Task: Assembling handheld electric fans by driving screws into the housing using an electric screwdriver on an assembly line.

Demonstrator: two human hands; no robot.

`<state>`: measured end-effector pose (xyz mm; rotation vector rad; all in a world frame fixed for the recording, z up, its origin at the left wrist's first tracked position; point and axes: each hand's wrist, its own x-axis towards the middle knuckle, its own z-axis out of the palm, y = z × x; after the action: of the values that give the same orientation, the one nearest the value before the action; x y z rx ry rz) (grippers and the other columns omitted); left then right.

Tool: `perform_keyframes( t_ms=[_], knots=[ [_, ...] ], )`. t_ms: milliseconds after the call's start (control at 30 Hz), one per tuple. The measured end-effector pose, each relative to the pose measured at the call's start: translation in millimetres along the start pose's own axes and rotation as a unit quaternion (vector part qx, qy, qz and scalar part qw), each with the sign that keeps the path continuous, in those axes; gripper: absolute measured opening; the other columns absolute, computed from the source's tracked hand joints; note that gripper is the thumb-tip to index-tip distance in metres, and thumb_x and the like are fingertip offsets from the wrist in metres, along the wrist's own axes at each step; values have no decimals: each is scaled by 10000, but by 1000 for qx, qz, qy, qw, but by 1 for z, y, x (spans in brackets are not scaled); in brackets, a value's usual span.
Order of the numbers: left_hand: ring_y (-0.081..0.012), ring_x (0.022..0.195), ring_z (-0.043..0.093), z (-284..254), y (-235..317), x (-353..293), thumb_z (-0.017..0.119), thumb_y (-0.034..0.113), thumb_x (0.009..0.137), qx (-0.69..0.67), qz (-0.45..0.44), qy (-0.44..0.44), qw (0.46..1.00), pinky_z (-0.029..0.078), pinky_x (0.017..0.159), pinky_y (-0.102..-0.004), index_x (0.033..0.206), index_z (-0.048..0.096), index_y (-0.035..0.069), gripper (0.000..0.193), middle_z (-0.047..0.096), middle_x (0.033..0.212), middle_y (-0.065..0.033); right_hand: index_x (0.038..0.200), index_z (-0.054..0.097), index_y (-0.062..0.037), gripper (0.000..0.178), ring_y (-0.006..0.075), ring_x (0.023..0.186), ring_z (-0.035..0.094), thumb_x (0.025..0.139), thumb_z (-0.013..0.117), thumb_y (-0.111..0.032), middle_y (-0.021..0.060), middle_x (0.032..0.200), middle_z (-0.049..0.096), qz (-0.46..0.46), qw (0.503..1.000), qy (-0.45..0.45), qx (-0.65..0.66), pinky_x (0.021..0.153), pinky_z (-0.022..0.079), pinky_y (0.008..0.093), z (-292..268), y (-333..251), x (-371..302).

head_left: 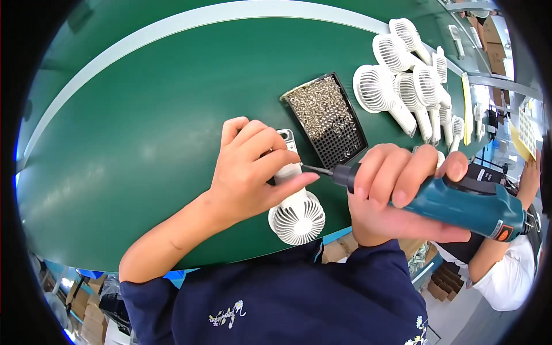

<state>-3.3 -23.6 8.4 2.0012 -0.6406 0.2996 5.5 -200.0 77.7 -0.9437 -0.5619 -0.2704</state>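
Observation:
A white handheld fan lies on the green table near its front edge, its round slatted head toward me and its handle pointing away. My left hand is closed round the handle, thumb and fingers gripping its sides. In my right hand is a teal electric screwdriver, held sideways with the fingers wrapped round its body. Its thin bit points left and reaches the side of the fan handle, close to my left thumb. Whether a screw sits at the tip is too small to tell.
Just beyond the fan stands a black tray full of small metal screws. Several white handheld fans are piled at the right of the green table. A co-worker's arm and white sleeve show at the far right.

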Motion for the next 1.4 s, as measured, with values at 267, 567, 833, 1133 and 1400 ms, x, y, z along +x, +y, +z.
perform_keyframes(
  t_ms=[267, 567, 833, 1133, 1400],
  knots=[
    [-159, 692, 506, -1, -4, -3, 832, 110, 671, -41, 11, 2, 999, 363, 759, -341, 750, 662, 120, 188, 522, 725, 21, 1233, 445, -121, 664, 146, 441, 481, 886, 525, -682, 38, 714, 506, 26, 999, 0, 23, 424, 456, 316, 1, 2, -2],
    [-166, 658, 512, 0, -6, -1, 831, 73, 672, -86, 10, 16, 996, 392, 686, -316, 814, 711, 93, 187, 548, 714, 17, 1301, 395, -186, 811, 198, 494, 508, 808, 448, -827, 67, 764, 517, 22, 994, 66, 82, 468, 461, 370, -8, 1, -3],
    [-171, 661, 518, -5, -8, 0, 816, 82, 704, -108, 4, -13, 994, 395, 689, -316, 820, 724, 68, 149, 566, 723, 2, 1251, 471, -93, 697, 129, 489, 464, 910, 452, -700, 32, 742, 485, 21, 990, 84, 115, 428, 418, 299, -12, 10, 3],
    [-213, 751, 529, -7, -1, -4, 802, 56, 705, -81, -60, 12, 995, 433, 681, -336, 856, 680, 55, 194, 548, 800, -40, 1270, 419, -140, 805, 230, 559, 535, 809, 507, -794, 98, 800, 530, 19, 995, -99, 10, 530, 486, 388, 6, 16, 5],
    [-233, 774, 536, -8, -5, -9, 788, 39, 706, -91, -76, 1, 993, 469, 670, -356, 878, 677, 43, 205, 557, 830, -55, 1269, 409, -122, 898, 239, 592, 555, 752, 487, -852, 108, 810, 539, 70, 986, -152, -14, 556, 491, 391, 10, 28, 9]
  ],
)
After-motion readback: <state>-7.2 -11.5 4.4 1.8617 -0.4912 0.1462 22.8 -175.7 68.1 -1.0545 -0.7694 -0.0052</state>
